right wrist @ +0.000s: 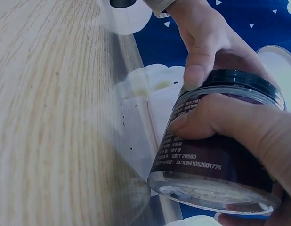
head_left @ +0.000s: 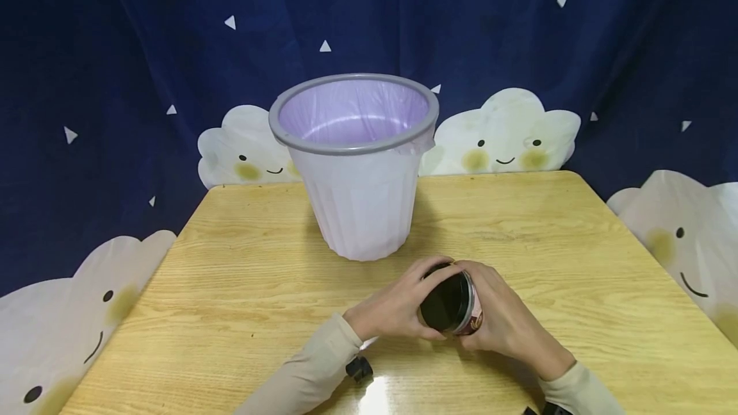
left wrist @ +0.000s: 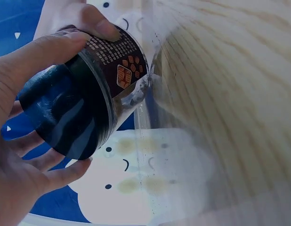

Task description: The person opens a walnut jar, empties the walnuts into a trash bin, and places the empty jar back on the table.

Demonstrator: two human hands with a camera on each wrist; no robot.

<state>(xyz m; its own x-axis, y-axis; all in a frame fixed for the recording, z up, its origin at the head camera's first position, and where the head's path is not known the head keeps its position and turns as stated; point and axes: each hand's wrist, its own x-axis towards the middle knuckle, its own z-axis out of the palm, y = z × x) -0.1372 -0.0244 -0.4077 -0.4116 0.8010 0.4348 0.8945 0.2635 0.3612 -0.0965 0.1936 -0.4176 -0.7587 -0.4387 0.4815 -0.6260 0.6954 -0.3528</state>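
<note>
A clear jar (right wrist: 211,153) with a dark brown printed label and a black lid (head_left: 445,301) is between both hands, tilted over the near part of the table. My left hand (head_left: 394,305) grips the lid, its thumb and fingers spread around the rim. Around the labelled body curls my right hand (head_left: 507,316), with the thumb pressed on the printed text in the right wrist view. Waffle-like biscuits are pictured on the label (left wrist: 122,56). The jar's bottom edge is right at the tabletop in both wrist views.
Beyond the hands stands a white waste bin (head_left: 363,200) with a grey rim and a lilac liner. The wooden table (head_left: 230,287) reaches back to a dark blue curtain (head_left: 369,11) with cloud faces and small white triangles.
</note>
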